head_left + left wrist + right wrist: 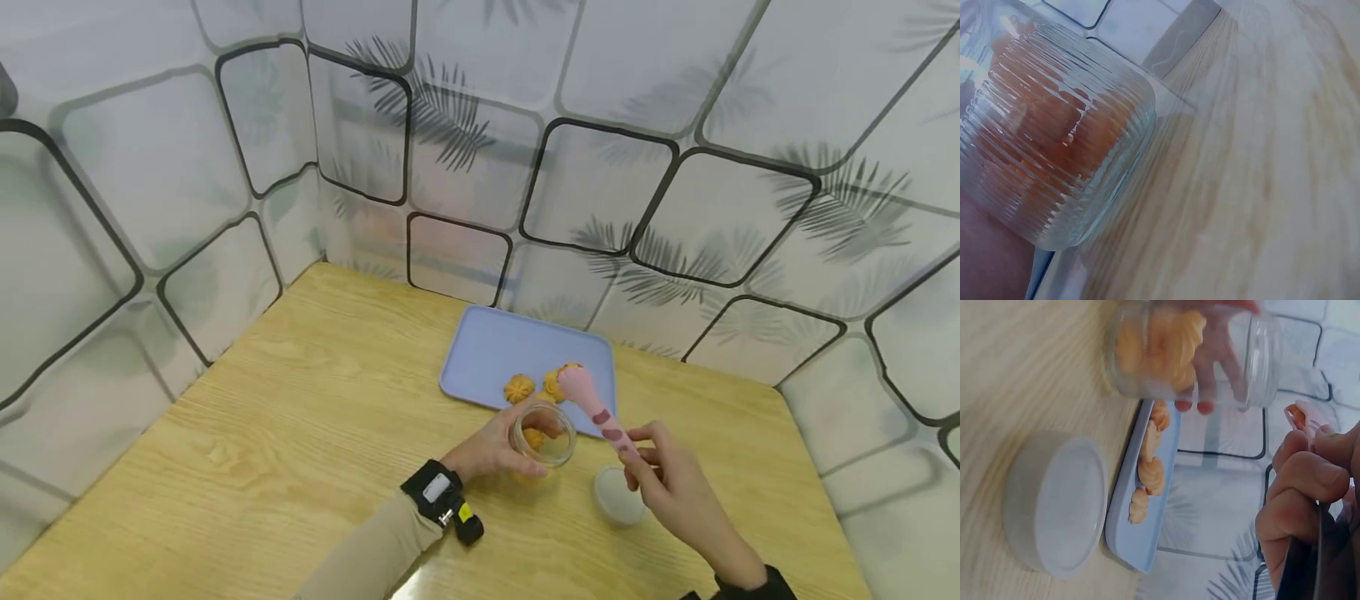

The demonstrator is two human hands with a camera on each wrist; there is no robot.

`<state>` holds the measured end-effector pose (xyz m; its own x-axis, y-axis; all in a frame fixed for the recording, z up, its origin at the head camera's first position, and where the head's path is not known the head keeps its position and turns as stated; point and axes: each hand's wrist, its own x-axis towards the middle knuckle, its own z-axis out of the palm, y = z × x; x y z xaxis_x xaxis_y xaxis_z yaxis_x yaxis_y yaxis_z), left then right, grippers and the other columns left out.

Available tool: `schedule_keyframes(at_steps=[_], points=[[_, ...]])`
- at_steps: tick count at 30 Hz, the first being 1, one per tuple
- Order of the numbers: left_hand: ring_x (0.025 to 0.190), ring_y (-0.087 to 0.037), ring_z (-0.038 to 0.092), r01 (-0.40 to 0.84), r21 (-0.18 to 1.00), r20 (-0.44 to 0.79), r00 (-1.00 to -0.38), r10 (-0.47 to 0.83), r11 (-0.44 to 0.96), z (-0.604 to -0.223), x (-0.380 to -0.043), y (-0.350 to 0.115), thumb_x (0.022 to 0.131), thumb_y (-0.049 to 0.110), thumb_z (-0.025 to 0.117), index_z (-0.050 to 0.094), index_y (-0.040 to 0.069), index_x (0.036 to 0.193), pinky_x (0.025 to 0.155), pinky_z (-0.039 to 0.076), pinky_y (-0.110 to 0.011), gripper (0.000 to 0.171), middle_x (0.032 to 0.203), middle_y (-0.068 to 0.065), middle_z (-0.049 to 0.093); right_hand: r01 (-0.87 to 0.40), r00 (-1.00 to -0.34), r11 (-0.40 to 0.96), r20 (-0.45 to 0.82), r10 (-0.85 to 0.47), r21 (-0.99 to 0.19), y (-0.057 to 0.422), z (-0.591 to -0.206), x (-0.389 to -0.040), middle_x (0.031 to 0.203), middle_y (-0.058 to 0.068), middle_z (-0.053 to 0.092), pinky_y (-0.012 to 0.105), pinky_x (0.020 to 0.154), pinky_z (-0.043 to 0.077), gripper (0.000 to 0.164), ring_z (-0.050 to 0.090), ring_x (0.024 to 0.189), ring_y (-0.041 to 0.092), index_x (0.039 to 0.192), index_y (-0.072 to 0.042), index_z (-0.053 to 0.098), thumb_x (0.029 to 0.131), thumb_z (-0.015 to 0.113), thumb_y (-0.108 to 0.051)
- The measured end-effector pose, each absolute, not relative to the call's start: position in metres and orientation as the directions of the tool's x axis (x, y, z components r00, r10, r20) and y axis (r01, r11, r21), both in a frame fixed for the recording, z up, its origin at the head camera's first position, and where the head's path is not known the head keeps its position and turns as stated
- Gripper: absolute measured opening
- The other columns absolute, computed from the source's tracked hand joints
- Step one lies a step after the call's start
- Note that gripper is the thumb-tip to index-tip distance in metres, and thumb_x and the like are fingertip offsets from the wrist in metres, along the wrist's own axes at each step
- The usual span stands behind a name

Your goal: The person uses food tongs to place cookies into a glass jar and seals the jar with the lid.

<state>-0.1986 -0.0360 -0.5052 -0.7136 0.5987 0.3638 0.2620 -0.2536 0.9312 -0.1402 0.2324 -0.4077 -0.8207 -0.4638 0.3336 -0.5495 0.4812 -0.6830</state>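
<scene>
My left hand [495, 450] grips a clear glass jar [546, 457], its open mouth toward the head camera. In the left wrist view the ribbed jar [1129, 119] shows golden cookies [1060, 137] inside. My right hand [671, 483] pinches pink tongs [600, 412] with darker spots, held up to the right of the jar. Orange-brown cookie [1298, 415] shows between the tong tips in the right wrist view. Behind the jar, several piped cookies [519, 388] lie on a blue tray [487, 350].
A whitish round lid [619, 497] lies on the wood-grain table [315, 400] beside my right hand, right of the jar. Patterned translucent curtains [465, 183] rise at the table's back and sides, with the tray near the back one.
</scene>
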Motion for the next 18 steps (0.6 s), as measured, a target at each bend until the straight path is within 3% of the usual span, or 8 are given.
schedule_keyframes(at_steps=[4, 8, 15, 18], points=[[0.129, -0.028, 0.055, 0.235, 0.947, 0.321, -0.729, 0.605, -0.22, -0.504, -0.198, -0.037, 0.08, 0.023, 0.085, 0.045, 0.011, 0.147, 0.106, 0.05, -0.041, 0.079, 0.136, -0.024, 0.058, -0.644, -0.75, 0.448, 0.395, -0.531, -0.62, 0.234, -0.408, -0.126, 0.063, -0.016, 0.051, 0.006, 0.038, 0.027, 0.026, 0.025, 0.048, -0.017, 0.114, -0.006, 0.055, 0.096, 0.058, 0.012], [0.133, -0.024, 0.052, 0.18, 0.963, 0.266, -0.748, 0.608, -0.2, -0.501, -0.195, -0.04, 0.08, 0.025, 0.086, 0.038, 0.017, 0.156, 0.108, 0.047, -0.03, 0.09, 0.142, -0.017, 0.056, -0.662, -0.724, 0.428, 0.376, -0.578, -0.616, 0.234, -0.408, -0.12, 0.062, -0.018, 0.05, 0.005, 0.039, 0.027, 0.03, 0.025, 0.05, -0.02, 0.115, -0.01, 0.055, 0.096, 0.059, 0.012], [0.135, -0.012, 0.048, 0.082, 0.982, 0.171, -0.767, 0.619, -0.17, -0.498, -0.191, -0.042, 0.082, 0.02, 0.084, 0.017, 0.006, 0.163, 0.108, 0.045, -0.026, 0.106, 0.153, -0.01, 0.049, -0.658, -0.722, 0.452, 0.333, -0.607, -0.603, 0.233, -0.406, -0.111, 0.061, -0.018, 0.049, 0.011, 0.041, 0.031, 0.028, 0.028, 0.051, -0.019, 0.115, -0.013, 0.054, 0.099, 0.056, 0.009], [0.13, -0.012, 0.052, 0.092, 0.978, 0.192, -0.762, 0.618, -0.189, -0.498, -0.192, -0.042, 0.082, 0.019, 0.084, 0.026, 0.008, 0.161, 0.106, 0.047, -0.028, 0.099, 0.148, -0.009, 0.053, -0.661, -0.713, 0.441, 0.328, -0.619, -0.607, 0.231, -0.404, -0.111, 0.06, -0.014, 0.049, 0.011, 0.043, 0.034, 0.027, 0.032, 0.051, -0.017, 0.116, -0.013, 0.054, 0.099, 0.056, 0.008]])
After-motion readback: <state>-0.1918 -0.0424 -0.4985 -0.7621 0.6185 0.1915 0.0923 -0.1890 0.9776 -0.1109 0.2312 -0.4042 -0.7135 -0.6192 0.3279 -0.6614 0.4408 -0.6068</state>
